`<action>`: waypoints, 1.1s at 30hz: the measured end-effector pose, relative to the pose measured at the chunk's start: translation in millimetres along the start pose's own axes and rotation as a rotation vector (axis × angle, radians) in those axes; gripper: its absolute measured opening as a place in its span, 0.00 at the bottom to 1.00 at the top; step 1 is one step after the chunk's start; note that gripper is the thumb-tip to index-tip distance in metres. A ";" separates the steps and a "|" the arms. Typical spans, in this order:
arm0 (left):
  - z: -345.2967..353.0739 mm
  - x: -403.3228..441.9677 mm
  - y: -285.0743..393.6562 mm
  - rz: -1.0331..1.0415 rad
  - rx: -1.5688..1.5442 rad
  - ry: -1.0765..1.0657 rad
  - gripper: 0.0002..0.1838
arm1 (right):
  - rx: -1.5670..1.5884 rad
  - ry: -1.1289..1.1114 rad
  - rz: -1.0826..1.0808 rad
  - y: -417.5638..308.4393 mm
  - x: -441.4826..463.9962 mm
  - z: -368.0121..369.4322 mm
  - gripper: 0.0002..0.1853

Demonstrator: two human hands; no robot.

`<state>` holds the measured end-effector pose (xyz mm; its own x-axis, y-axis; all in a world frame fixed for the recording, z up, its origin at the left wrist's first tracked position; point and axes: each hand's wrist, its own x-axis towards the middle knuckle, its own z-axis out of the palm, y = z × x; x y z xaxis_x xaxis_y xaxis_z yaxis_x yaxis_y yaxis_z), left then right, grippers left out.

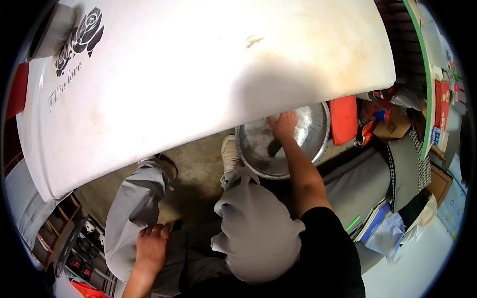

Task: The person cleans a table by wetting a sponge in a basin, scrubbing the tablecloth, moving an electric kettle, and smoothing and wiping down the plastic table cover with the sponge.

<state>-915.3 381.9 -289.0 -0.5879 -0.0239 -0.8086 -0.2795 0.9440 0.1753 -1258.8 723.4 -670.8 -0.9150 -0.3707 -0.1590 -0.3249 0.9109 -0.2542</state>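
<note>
My right hand [285, 125] reaches down into a round metal basin [320, 141] on the floor, partly tucked under the table edge. Its fingers are bent together around a small pale yellowish thing, mostly hidden, whose kind I cannot make out. The inside of the basin looks bright and whitish, with a dark shadow below the hand. On my left thigh rests my left hand [152, 244], back upward and fingers curled in. A narrow dark thing lies just beside those fingers; whether they hold anything is hidden.
A white covered table [198, 74] with a rose print spans the top. Right of the basin stands a red-orange container [344, 120], then a cardboard box [392, 124] and clutter. My shoe [230, 155] touches or nearly touches the basin's left side. A shoe rack [89, 243] stands lower left.
</note>
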 end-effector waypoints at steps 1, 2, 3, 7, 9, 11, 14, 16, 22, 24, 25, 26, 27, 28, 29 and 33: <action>-0.4 0.0 -0.2 -0.006 -0.002 0.002 0.19 | -0.132 -0.139 -0.013 2.2 -1.4 -8.0 0.46; -1.5 0.1 -0.1 -0.013 -0.005 0.004 0.18 | -0.125 -0.100 0.134 -2.6 -1.8 -6.6 0.46; -1.9 -0.5 0.7 -0.017 -0.010 0.007 0.18 | -0.122 -0.059 0.282 -6.1 -1.0 -5.7 0.46; -4.3 3.0 4.7 -0.027 -0.033 0.028 0.18 | -0.220 -0.195 0.276 -27.7 -11.7 -4.8 0.48; -5.8 -1.2 2.9 0.015 -0.048 0.043 0.18 | -0.272 -0.289 0.132 -32.6 -17.7 -15.9 0.49; -1.5 -3.6 2.1 0.001 -0.056 0.055 0.18 | -0.119 -0.228 0.512 -32.8 -11.2 6.5 0.49; 0.9 -1.7 0.2 -0.007 -0.054 0.031 0.17 | -0.052 -0.214 0.488 -39.7 -13.5 2.8 0.50; -0.8 -4.6 -1.6 -0.001 -0.048 0.037 0.18 | -0.050 -0.211 0.348 -49.5 -26.1 -8.2 0.48; 0.4 -2.1 -1.1 0.060 -0.048 0.063 0.20 | 0.021 -0.183 0.434 -32.2 -29.8 -9.7 0.35; -2.6 -2.2 0.3 0.048 -0.039 0.048 0.20 | 0.035 -0.271 0.443 -10.5 -11.3 1.1 0.30; -2.3 -2.6 0.0 0.050 -0.028 0.057 0.20 | 0.007 -0.328 0.453 -8.0 -1.6 -2.3 0.29; -0.7 -3.3 -0.3 0.052 -0.018 0.067 0.19 | -0.023 -0.384 0.463 -5.3 7.2 -6.5 0.27; 0.1 -3.3 -0.4 0.054 -0.008 0.077 0.19 | -0.053 -0.440 0.473 -5.0 15.2 -12.1 0.25; 0.3 -3.3 -0.1 0.055 -0.010 0.087 0.19 | -0.089 -0.457 0.464 -5.2 19.5 -16.3 0.25; 0.0 -3.4 0.3 0.055 -0.014 0.095 0.20 | -0.126 -0.476 0.455 -5.6 22.0 -19.9 0.25; -6.9 -3.1 1.7 0.006 -0.101 0.076 0.18 | -0.069 -0.604 0.574 -36.1 26.9 -62.8 0.35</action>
<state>-919.2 381.3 -282.4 -0.6445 -0.0467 -0.7632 -0.3482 0.9065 0.2386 -1286.7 691.9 -606.0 -0.6638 0.1390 -0.7349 0.1211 0.9896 0.0778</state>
